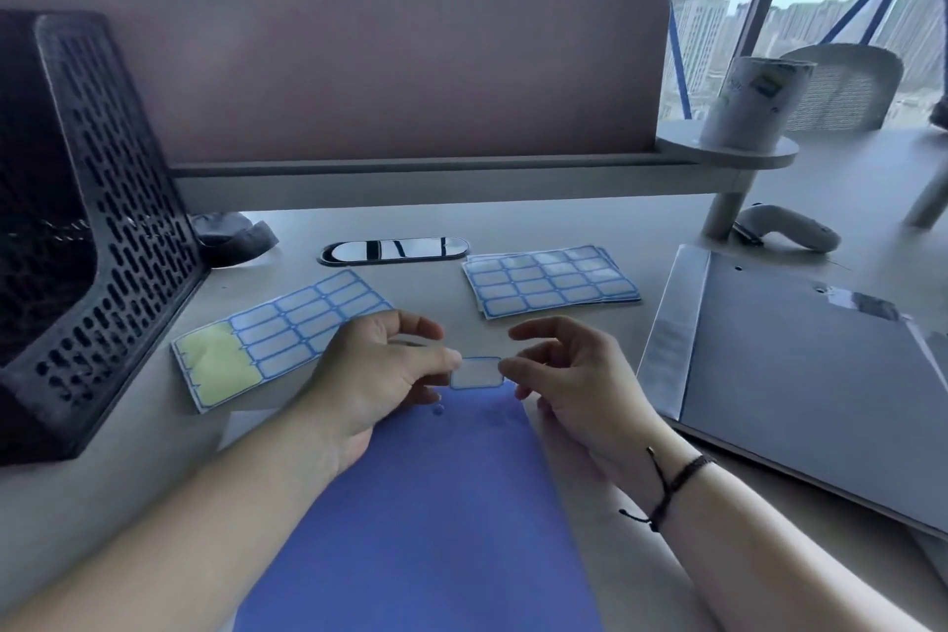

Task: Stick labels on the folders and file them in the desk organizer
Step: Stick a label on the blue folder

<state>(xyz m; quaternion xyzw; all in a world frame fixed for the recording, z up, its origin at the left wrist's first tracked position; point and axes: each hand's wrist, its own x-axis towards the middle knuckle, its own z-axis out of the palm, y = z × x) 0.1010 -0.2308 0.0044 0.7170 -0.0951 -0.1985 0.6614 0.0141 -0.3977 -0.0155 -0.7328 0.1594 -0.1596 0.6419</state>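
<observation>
A single blue-bordered label [476, 373] is held at the far edge of the blue folder [431, 503], pinched at its left end by the left hand [377, 375] and at its right end by the right hand [579, 385]; whether the label is already pressed onto the folder cannot be told. The remaining fingers of both hands are spread loosely above the desk [128, 493]. One blue folder is laid lengthwise between the forearms, its near edge running out of view. Bare desk is visible on both long sides of this folder. One grey folder [800, 385] is placed to the right, apart from the blue one. Two groups of label sheets are counted: one partly peeled sheet [279, 334] just left of the left hand, and one small stack [551, 280] beyond the right hand. One black perforated desk organizer [97, 221] is positioned at the left edge of the desk. The far side is bounded by a pink partition [384, 62].
</observation>
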